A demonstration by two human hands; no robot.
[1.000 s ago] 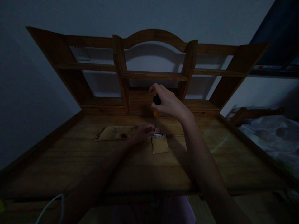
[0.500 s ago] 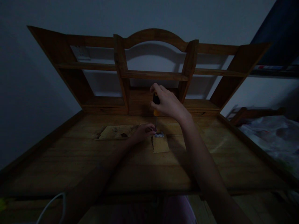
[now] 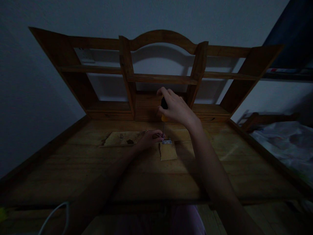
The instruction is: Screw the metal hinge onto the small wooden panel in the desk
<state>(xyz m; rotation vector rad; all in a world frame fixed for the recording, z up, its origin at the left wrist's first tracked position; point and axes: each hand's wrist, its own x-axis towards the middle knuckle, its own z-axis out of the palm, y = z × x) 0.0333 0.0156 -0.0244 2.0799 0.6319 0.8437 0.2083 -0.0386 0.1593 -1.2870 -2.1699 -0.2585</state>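
My right hand (image 3: 174, 106) is wrapped around the black and yellow handle of a screwdriver (image 3: 164, 118), which stands upright with its shaft pointing down. The shaft's tip meets the left end of a small metal hinge (image 3: 167, 142). Low beside the tip, my left hand (image 3: 150, 138) has its fingers pinched together near the shaft; what is between them is too small and dark to name. The hinge lies along the edge of a small square of thin tan board (image 3: 168, 151). Behind the left hand lies a longer, stained strip of board (image 3: 119, 138) with ragged ends.
A wooden desk (image 3: 88, 169) with raised side edges holds everything. At its back stands a wooden shelf unit (image 3: 161, 78) against the wall. Clear plastic sheeting (image 3: 288, 140) lies to the right, beyond the desk's edge. A white loop of cable (image 3: 55, 209) is at lower left.
Almost nothing differs. The screwdriver handle has shifted very slightly within my right hand, and my left fingertips have moved a little at the shaft.
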